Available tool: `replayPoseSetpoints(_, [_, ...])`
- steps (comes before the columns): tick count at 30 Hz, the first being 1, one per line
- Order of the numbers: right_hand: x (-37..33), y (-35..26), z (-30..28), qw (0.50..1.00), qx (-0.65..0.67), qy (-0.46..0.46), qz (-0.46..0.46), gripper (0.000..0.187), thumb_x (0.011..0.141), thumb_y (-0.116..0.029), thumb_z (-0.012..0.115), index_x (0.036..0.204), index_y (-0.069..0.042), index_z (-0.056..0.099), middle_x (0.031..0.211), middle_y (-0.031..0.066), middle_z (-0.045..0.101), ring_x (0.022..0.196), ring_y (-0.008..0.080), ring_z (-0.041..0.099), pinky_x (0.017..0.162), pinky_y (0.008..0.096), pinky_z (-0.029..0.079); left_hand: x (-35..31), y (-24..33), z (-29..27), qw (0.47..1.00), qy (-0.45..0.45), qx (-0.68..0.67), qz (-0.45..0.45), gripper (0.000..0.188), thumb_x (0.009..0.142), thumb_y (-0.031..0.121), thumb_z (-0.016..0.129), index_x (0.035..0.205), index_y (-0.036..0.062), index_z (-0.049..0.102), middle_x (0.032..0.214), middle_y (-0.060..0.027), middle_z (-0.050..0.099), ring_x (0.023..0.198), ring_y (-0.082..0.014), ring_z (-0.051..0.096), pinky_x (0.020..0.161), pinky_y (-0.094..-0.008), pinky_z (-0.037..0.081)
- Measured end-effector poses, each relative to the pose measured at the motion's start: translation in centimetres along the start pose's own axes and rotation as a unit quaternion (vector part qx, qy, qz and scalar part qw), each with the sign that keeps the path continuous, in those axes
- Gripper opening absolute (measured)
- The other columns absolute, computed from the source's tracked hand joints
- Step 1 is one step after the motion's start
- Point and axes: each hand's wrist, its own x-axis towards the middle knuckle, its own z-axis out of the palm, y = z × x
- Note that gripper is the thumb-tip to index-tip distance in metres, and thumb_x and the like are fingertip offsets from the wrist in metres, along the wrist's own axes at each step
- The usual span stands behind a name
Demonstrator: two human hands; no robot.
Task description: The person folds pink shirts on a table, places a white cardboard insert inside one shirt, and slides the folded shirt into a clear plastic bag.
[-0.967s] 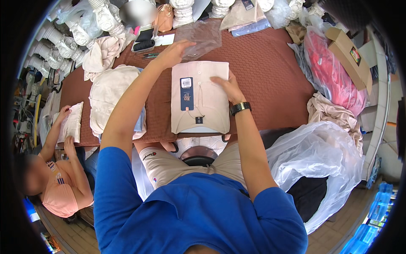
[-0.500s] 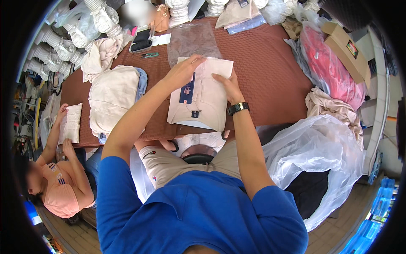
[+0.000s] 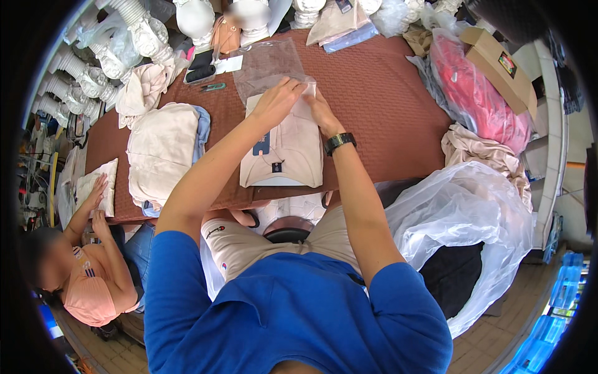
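A folded beige shirt (image 3: 293, 146) lies on the brown-covered table in front of me, with a dark blue hang tag (image 3: 261, 144) and a small dark neck label. My left hand (image 3: 277, 100) is closed over its far edge, fingertips bent down beside the mouth of a clear plastic bag (image 3: 268, 59). At the far right corner of the shirt, my right hand (image 3: 322, 113) grips the fabric, thumb and fingers pressed together. Both sets of fingertips nearly meet there, and whether they also pinch the bag's film is hard to make out.
Left of the shirt sits a stack of beige garments (image 3: 162, 149); small green snips (image 3: 213, 87) lie beyond it. A co-worker (image 3: 93, 274) handles a folded garment (image 3: 99, 184) at the far left. White balusters (image 3: 146, 34) line the back. A large plastic sack (image 3: 461, 212) stands right.
Both hands have drawn closer together at the shirt's far edge, the right sliding inward and up. The far right corner now looks gathered. The co-worker's hand has flattened on the garment.
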Motion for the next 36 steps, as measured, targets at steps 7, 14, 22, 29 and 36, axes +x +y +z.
replayPoseSetpoints(7, [0.9,1.5,-1.7,0.993,-0.083,0.068,-0.056,0.050,0.089,-0.003,0.054,0.138,0.001,0.048,0.133,0.0133,0.056,0.122,0.0208,0.052,0.102,0.0315,0.041,1.8,2.5,0.1,0.998,-0.048,-0.041,0.025,0.066,0.072,-0.015,0.053,0.135,0.0061,0.050,0.140,-0.0077,0.050,0.116,-0.0300,0.056,0.093,-0.0404,0.053])
replayPoseSetpoints(14, [1.3,3.2,-1.7,0.993,0.090,0.081,0.015,0.053,0.090,-0.006,0.054,0.142,0.002,0.045,0.139,0.0166,0.054,0.129,0.0246,0.050,0.105,0.0310,0.039,1.4,1.9,1.5,0.996,-0.049,-0.042,0.058,0.070,0.074,-0.013,0.052,0.141,0.0086,0.046,0.142,-0.0072,0.049,0.117,-0.0313,0.056,0.094,-0.0399,0.052])
replayPoseSetpoints(22, [-0.1,2.9,-0.9,0.983,-0.078,0.167,0.004,0.038,0.092,-0.002,0.054,0.130,0.002,0.059,0.120,0.0156,0.066,0.109,0.0220,0.061,0.094,0.0320,0.047,0.5,1.3,1.7,0.993,-0.057,-0.050,0.087,0.074,0.075,-0.011,0.052,0.145,0.0121,0.041,0.141,-0.0064,0.049,0.118,-0.0309,0.055,0.094,-0.0395,0.052])
replayPoseSetpoints(29, [1.9,6.7,-5.1,0.988,-0.048,0.113,-0.090,0.037,0.092,0.000,0.050,0.128,0.003,0.058,0.108,0.0089,0.067,0.089,0.0113,0.060,0.079,0.0246,0.048,1.8,2.3,1.3,0.990,-0.059,-0.053,0.119,0.079,0.073,-0.014,0.053,0.146,0.0135,0.039,0.140,-0.0063,0.050,0.116,-0.0312,0.055,0.093,-0.0398,0.053])
replayPoseSetpoints(36, [-1.3,3.4,-1.3,0.964,-0.025,0.265,-0.022,0.027,0.086,0.008,0.056,0.112,0.002,0.055,0.101,0.0103,0.062,0.085,0.0133,0.060,0.075,0.0262,0.050,0.2,1.8,1.7,0.989,-0.072,-0.044,0.125,0.079,0.073,-0.012,0.054,0.146,0.0158,0.040,0.137,-0.0059,0.053,0.108,-0.0298,0.059,0.090,-0.0383,0.054])
